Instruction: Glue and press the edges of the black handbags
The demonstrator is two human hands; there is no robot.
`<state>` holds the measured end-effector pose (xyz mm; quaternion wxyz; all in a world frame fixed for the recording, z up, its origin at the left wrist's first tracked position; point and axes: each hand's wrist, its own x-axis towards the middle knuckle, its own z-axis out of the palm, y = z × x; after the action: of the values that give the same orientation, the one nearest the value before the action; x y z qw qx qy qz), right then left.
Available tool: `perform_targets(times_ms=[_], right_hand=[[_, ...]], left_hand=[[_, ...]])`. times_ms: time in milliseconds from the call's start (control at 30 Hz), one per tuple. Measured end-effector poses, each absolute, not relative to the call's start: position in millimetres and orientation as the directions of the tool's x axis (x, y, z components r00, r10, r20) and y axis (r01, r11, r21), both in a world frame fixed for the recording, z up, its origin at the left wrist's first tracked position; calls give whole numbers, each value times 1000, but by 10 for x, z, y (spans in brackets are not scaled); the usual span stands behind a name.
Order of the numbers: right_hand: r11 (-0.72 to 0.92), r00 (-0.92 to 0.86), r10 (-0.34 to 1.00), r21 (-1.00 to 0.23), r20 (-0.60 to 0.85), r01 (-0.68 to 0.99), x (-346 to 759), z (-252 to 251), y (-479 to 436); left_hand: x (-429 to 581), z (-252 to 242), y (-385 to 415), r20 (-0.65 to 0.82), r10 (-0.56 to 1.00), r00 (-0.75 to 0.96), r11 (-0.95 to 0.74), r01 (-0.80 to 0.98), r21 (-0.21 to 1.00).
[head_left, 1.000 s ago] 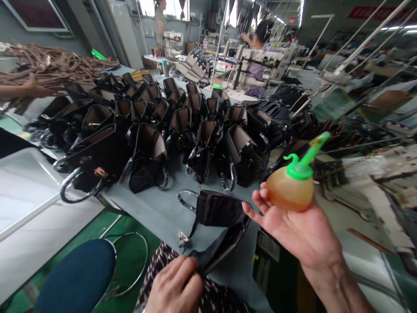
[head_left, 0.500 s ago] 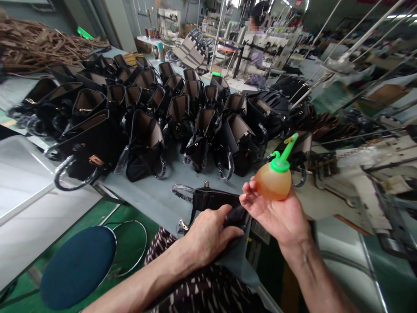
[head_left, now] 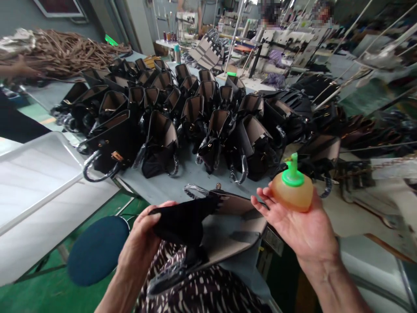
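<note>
Pinching its black flap [head_left: 179,221], the left hand [head_left: 140,237] holds an open handbag [head_left: 243,206], which sits at the table's [head_left: 148,190] edge. The right hand [head_left: 302,228] cups a squeeze bottle [head_left: 293,192], fingers a bit curled. The bag looks light, with a floppy flap and stiffer sides to grab. The bottle seems squishy; hold its round belly.

Left hand [head_left: 140,232], most fingers apparently hidden behind the black flap [head_left: 182,221].

Bright green cap [head_left: 292,178] at right, amber liquid [head_left: 289,205] in the bottle [head_left: 295,192] beneath it! Near centre, black bag [head_left: 182,221], beige lining [head_left: 250,211], above dark cloth [head_left: 215,295] flecked with white! Near left, blue stool [head_left: 97,250], green floor [head_left: 42,295]!
</note>
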<state>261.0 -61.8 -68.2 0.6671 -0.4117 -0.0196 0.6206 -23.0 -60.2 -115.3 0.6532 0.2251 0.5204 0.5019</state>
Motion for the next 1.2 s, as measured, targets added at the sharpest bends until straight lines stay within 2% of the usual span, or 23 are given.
perform_targets(times_ms=[33, 100, 133, 200, 233, 300, 367, 467, 567, 633, 700, 867, 1067, 1200], right_hand=[[-107, 246, 836, -585, -491, -804, 2601, -678, -610], [-110, 272, 819, -602, -506, -791, 2586, -677, -594], [-115, 279, 811, -608, -514, -786, 2580, -678, -586], [-118, 297, 800, -621, -522, -775, 2567, -685, -573], [-115, 307, 797, -630, -520, -768, 2560, -688, -568], [-100, 330, 799, -652, -503, -752, 2544, -693, -563], [-83, 347, 805, -669, -482, -739, 2527, -694, -563], [-71, 351, 810, -673, -469, -736, 2508, -693, -565], [-60, 347, 821, -674, -453, -737, 2501, -697, -563], [-51, 343, 834, -678, -433, -733, 2500, -704, -558], [-45, 338, 844, -684, -416, -728, 2498, -710, -554], [-50, 337, 847, -692, -412, -721, 2481, -720, -557], [-25, 344, 863, -712, -370, -702, 2451, -712, -579], [-48, 326, 863, -705, -386, -707, 2452, -702, -599]], left_hand=[[-312, -1220, -599, -489, 867, -97, 362, -552, 751], [-381, -1334, -599, -485, 867, -108, 294, -675, 677], [-374, -1369, -600, -445, 891, -93, 270, -681, 681], [-305, -1373, -589, -334, 940, -66, 231, -596, 769], [-258, -1341, -573, -273, 960, -56, 210, -498, 841], [-161, -1230, -516, -157, 988, -13, 152, -177, 972], [-78, -1094, -438, -54, 994, 99, 30, 230, 973], [33, -958, -336, -56, 936, 348, -203, 660, 723], [146, -964, -280, -188, 867, 461, -350, 834, 427], [215, -1023, -251, -223, 857, 463, -397, 872, 284], [270, -1089, -208, -239, 852, 466, -424, 881, 208], [338, -1196, -64, -239, 879, 413, -384, 909, 159], [366, -1291, -91, -249, 924, 289, -244, 950, 197], [366, -1385, -161, -214, 907, 363, -261, 883, 391]])
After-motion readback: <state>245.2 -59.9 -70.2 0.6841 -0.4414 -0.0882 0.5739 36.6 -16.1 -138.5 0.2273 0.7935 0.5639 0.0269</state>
